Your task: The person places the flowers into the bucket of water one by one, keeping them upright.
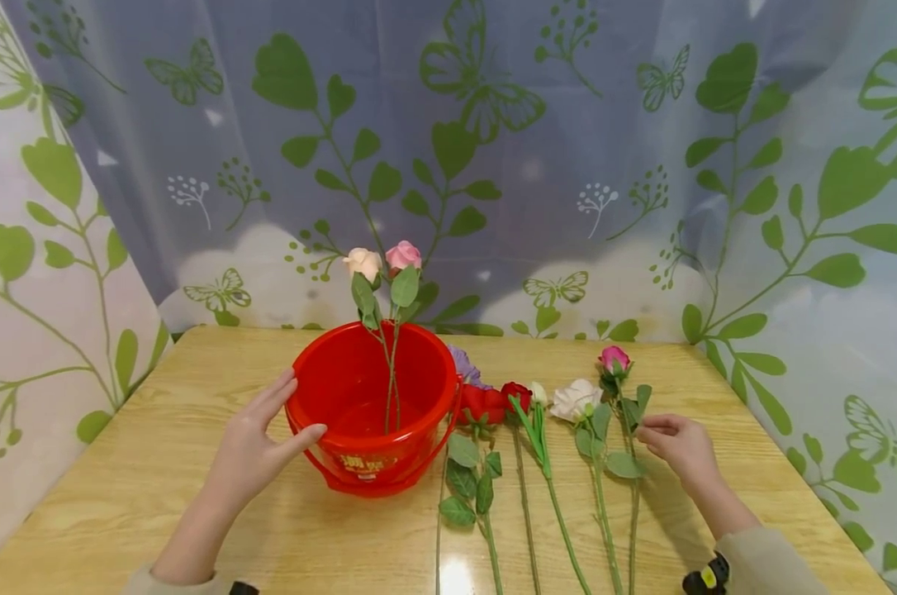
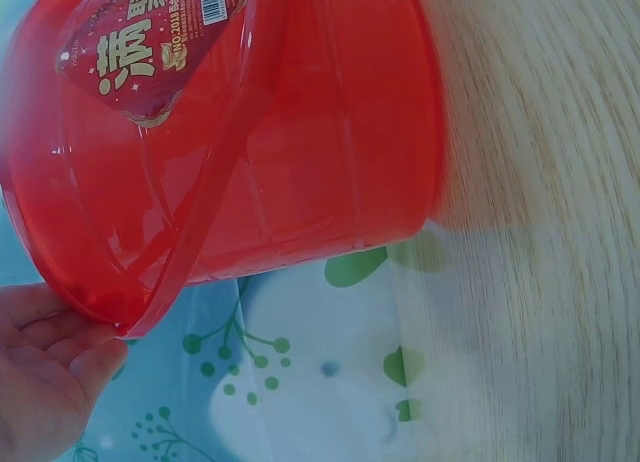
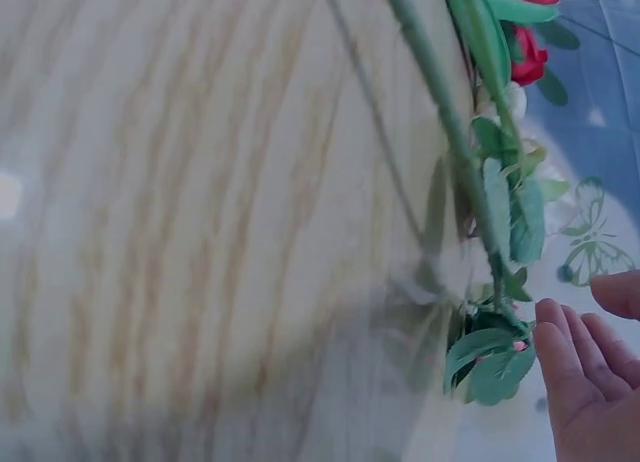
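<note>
A red bucket with a handle stands on the table, holding a cream rose and a pink rose upright. My left hand rests against the bucket's left rim, fingers and thumb spread along its outside. The left wrist view shows those fingertips at the rim beside the handle. On the far right lies a magenta rose with a long stem. At its leaves are the fingertips of my right hand; in the right wrist view the thumb stands apart from the straight fingers.
Between bucket and right hand lie several flowers: a white rose, a white bud on a green stem, a dark red rose, a larger red flower and a purple one. Behind the wooden table hangs a patterned curtain.
</note>
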The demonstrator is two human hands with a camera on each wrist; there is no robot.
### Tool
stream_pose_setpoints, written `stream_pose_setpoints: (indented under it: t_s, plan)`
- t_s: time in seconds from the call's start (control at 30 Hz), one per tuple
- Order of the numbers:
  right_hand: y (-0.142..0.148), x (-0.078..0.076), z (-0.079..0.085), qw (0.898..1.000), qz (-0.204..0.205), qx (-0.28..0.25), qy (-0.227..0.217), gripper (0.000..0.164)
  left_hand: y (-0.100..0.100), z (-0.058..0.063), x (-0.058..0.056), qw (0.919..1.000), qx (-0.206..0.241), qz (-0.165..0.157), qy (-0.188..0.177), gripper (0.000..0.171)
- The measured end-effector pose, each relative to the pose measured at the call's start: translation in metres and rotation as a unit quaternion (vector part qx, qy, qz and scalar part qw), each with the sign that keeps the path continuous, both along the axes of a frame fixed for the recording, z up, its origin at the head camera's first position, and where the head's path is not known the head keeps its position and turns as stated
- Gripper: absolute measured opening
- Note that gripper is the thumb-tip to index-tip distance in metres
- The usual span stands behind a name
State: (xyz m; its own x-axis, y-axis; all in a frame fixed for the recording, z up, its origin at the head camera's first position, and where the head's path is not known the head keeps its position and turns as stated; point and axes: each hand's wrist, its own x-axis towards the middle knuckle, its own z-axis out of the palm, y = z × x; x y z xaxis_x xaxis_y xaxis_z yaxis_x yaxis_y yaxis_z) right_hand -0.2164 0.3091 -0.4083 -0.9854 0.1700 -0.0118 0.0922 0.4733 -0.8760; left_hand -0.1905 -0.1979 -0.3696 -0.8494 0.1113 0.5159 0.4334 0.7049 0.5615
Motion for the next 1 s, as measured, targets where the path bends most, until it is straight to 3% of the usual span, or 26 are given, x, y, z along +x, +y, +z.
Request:
stream_pose_setpoints:
  t_s: [0.33,0.73,1.0]
  plan:
    - [0.009,-0.007,-0.008,0.998,0.016,0.032,-0.042,0.030,0.000,0.000,-0.001,1.0000,-0.001,0.000,0.000,0.068]
    - [0.011,-0.013,-0.013,0.995,0.048,0.029,-0.079,0.025,-0.001,-0.001,-0.001,1.0000,-0.002,0.001,0.002,0.068]
    - [0.009,-0.016,-0.015,0.994,0.046,0.020,-0.096,0.021,0.000,0.000,0.000,1.0000,-0.004,0.005,-0.003,0.068]
